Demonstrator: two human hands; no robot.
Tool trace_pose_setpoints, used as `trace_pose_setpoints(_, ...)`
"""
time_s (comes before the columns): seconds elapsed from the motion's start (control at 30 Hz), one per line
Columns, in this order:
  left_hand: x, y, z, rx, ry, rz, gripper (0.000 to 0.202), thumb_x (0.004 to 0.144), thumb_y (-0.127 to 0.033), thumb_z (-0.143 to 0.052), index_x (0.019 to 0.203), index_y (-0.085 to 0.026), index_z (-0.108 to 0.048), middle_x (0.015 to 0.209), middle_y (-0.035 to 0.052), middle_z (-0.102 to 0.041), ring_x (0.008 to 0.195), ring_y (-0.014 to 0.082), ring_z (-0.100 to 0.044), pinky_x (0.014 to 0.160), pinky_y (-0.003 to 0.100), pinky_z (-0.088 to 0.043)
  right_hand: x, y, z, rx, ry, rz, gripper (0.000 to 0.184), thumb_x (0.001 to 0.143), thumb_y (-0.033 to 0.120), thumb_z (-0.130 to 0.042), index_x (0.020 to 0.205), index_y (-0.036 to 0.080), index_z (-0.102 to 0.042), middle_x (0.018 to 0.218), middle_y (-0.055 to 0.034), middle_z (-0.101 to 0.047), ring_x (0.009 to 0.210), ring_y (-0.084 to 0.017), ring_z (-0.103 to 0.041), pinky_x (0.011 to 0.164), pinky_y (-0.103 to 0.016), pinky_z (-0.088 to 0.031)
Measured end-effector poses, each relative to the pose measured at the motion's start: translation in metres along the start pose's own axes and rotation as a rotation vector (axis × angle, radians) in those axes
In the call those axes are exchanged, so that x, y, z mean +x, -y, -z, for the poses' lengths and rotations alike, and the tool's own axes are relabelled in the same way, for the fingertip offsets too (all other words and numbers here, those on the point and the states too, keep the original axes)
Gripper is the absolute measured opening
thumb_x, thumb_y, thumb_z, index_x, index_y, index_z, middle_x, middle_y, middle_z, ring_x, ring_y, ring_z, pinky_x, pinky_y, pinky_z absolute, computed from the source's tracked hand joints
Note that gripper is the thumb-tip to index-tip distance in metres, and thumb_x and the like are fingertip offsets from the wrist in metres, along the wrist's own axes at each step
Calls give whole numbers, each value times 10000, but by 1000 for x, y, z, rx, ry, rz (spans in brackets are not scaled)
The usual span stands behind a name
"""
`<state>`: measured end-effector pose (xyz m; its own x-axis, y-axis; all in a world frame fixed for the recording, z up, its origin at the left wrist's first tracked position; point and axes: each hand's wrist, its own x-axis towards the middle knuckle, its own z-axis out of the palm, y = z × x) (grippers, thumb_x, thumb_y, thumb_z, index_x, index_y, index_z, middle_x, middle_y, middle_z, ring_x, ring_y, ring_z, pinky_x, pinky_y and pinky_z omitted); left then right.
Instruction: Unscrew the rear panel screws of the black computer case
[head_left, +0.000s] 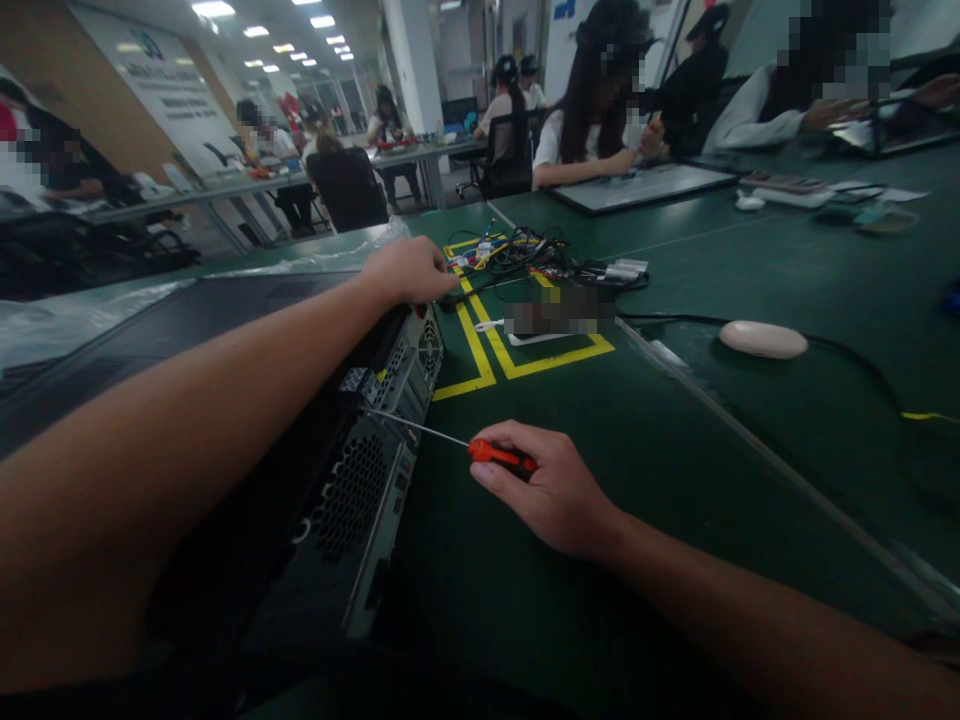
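Observation:
A black desktop computer case (225, 340) lies on its side on the green table (600, 480), its vented rear panel (375, 470) facing me. My right hand (551, 485) is closed round the red-and-black handle of a screwdriver (480, 448). Its thin shaft points left, with the tip at the case's rear panel. My left hand (409, 270) rests with curled fingers on the far top corner of the case, pressing on it. What lies under its fingertips is hidden.
A tangle of cables and connectors (540, 260) lies inside a yellow-taped square (517, 365) behind the case. A pale oval object (763, 339) on a black cable sits to the right. Clear plastic wrap (97, 300) lies beyond the case. Several people sit at the far tables.

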<state>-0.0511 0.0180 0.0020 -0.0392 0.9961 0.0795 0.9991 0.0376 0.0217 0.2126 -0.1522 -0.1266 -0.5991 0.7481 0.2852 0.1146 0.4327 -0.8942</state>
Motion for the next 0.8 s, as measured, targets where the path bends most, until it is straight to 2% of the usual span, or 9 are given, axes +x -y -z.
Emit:
trace_pose_setpoints(0.23, 0, 1, -1, -2, 4, -19, 573, 929, -616, -768, 1330, -252, -957, 1187, 171, -901, 1190, 455, -786, 1062, 596, -641, 0, -2, -6, 48, 5, -10, 169, 1098, 395, -798, 1153, 239, -830, 1049, -42, -848, 921, -225, -744, 894, -369, -552)
trace_pose_setpoints(0.4, 2, 6, -7, 47, -7, -29, 545, 1095, -532, -656, 1336, -123, -925, 1249, 172, -898, 1119, 345, -735, 1095, 525, -609, -1, -2, -10, 109, 0, -101, 332, 997, 413, -904, 1215, 262, -705, 982, 18, -771, 827, -193, -677, 839, -349, -560)
trace_pose_setpoints(0.5, 6, 7, -10, 48, -1, 19, 585, 1119, -574, -685, 1383, -104, -912, 1306, 170, -891, 1151, 336, -716, 1127, 505, -589, -2, -2, -11, 120, 40, -122, 327, 998, 424, -901, 1144, 275, -649, 993, 24, -727, 837, -186, -673, 841, -346, -563)
trace_pose_setpoints(0.6, 6, 6, -10, 29, 14, 39, 659, 1150, -617, -691, 1423, -50, -889, 1322, 162, -870, 1230, 331, -704, 1191, 484, -544, -2, 0, -11, 130, 24, -96, 286, 1021, 402, -868, 1122, 272, -635, 1007, 19, -711, 862, -183, -675, 868, -347, -564)
trace_pose_setpoints(0.8, -1, 2, -4, 30, 28, 39, 673, 1172, -622, -690, 1433, -28, -871, 1389, 155, -850, 1340, 382, -708, 1283, 525, -507, -2, 2, -11, 147, -3, -87, 248, 1032, 397, -853, 1106, 263, -658, 1054, 4, -754, 907, -189, -699, 902, -347, -562)
